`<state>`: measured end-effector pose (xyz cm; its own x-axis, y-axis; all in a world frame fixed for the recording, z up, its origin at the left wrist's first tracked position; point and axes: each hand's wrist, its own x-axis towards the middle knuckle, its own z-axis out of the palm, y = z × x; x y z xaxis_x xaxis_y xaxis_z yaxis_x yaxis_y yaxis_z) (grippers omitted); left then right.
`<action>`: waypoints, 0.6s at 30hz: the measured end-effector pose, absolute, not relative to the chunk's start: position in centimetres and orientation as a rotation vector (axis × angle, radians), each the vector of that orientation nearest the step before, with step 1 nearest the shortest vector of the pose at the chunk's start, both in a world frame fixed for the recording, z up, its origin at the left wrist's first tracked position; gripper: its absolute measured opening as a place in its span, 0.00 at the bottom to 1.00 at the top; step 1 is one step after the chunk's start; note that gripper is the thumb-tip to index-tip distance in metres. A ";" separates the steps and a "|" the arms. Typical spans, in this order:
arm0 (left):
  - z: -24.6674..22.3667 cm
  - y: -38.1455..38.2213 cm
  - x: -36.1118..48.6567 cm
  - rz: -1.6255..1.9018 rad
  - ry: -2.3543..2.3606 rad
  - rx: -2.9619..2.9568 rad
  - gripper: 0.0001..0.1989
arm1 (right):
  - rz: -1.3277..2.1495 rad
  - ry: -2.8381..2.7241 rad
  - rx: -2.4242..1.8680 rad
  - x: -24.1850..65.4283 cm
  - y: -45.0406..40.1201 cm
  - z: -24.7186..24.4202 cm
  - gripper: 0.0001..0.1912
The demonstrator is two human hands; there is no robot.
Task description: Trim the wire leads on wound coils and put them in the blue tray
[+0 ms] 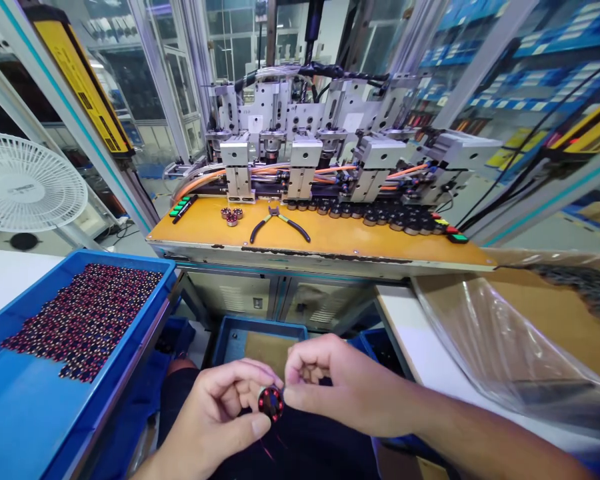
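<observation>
My left hand [225, 413] pinches a small round motor stator [271, 404] between thumb and fingers, low in the middle of the view above my lap. The stator has a dark face ringed with red windings, and thin reddish wires hang below it. At its right edge, my right hand [337, 383] has thumb and forefinger pressed together, close to or touching the rim. Whatever lies between those fingertips is too small to make out. Ahead, on the orange bench top [330, 241], rest cutting pliers [274, 212] with spread handles and three similar stators [231, 219].
A blue tray [125, 255] full of stators stands left, near a white fan [27, 183]. Behind the bench top rises a metal machine [305, 157], with several black round parts [375, 215] before it. Plastic sheeting [473, 333] covers a carton at right. Below is a blue bin [260, 321].
</observation>
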<state>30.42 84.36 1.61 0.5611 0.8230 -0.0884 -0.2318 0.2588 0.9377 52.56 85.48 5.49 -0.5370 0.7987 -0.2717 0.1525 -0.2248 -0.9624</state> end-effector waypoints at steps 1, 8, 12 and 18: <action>1.5 84.3 30.4 0.785 0.656 1.077 0.13 | 1.822 -1.561 -1.123 52.2 85.4 5.4 0.13; 1.8 84.3 30.1 0.715 0.570 0.990 0.13 | 1.804 -1.799 -1.067 54.4 86.4 4.8 0.12; 2.1 84.3 30.3 0.655 0.533 0.958 0.14 | 1.717 -1.801 -0.942 54.5 87.0 5.3 0.14; 2.3 84.2 30.7 0.601 0.541 0.934 0.12 | 1.578 -1.848 -0.738 51.9 87.2 5.4 0.08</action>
